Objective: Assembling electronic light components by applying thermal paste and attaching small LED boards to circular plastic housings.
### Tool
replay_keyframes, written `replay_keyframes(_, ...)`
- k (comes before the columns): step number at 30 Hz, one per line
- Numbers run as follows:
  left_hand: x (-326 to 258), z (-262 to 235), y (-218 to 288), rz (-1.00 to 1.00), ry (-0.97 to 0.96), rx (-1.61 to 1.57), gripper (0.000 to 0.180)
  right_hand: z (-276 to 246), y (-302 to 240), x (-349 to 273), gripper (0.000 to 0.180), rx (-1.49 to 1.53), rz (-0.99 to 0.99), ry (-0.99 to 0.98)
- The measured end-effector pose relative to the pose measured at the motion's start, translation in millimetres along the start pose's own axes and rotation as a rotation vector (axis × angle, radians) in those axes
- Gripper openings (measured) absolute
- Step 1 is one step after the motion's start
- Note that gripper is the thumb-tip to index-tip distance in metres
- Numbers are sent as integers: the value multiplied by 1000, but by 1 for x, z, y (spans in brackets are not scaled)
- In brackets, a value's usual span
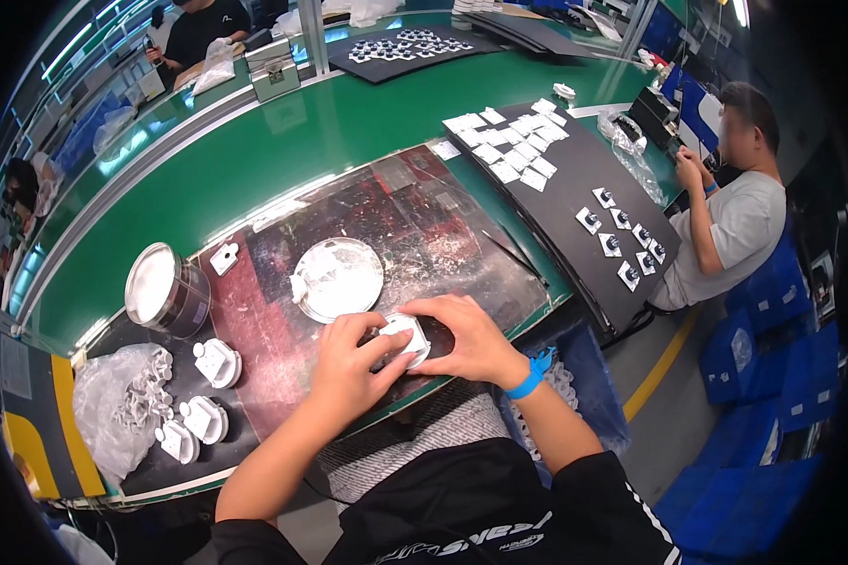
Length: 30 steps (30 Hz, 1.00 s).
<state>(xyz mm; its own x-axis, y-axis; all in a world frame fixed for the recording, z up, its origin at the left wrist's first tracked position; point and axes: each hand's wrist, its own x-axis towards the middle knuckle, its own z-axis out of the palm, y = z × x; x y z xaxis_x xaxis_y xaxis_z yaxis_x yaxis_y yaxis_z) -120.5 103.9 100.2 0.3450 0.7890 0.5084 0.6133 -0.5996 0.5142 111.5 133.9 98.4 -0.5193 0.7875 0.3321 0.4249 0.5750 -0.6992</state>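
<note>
Both of my hands close round one white plastic part near the front edge of the worktop. My left hand grips its left side, with fingers reaching over the top. My right hand holds the right side between thumb and fingers; a blue band circles that wrist. Just beyond them sits a round lid or dish smeared with white paste, with a small white piece at its left rim. A flat white plate with a hole lies farther left.
At left stand an open tub of white paste, several white round parts and a clear bag of white pieces. A black board carrying white cards and small parts lies right. A blue bin is below; a co-worker sits far right.
</note>
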Motion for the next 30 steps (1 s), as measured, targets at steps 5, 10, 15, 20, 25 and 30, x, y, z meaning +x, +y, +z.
replay_keyframes(5, -1, -3, -2, 14, 22, -5, 41, 0, -2, -1, 73, -15, 2, -11)
replay_keyframes(10, 1, -10, 3, -2, -10, -94, 89, -2, -7, -5, 72, 115, 65, 20)
replay_keyframes(15, -1, -2, -2, -97, -62, -172, 95, -2, -1, -5, 68, 91, -19, 32)
replay_keyframes(20, -6, 4, -9, -213, -123, -191, 93, -2, -11, -1, 52, -30, -99, 25)
replay_keyframes(25, -6, 9, -6, -98, -65, -229, 91, -1, -11, 0, 36, -134, -173, -14)
replay_keyframes(30, -10, 10, -7, -190, -34, -302, 88, -3, -19, 2, 28, -148, -115, -60)
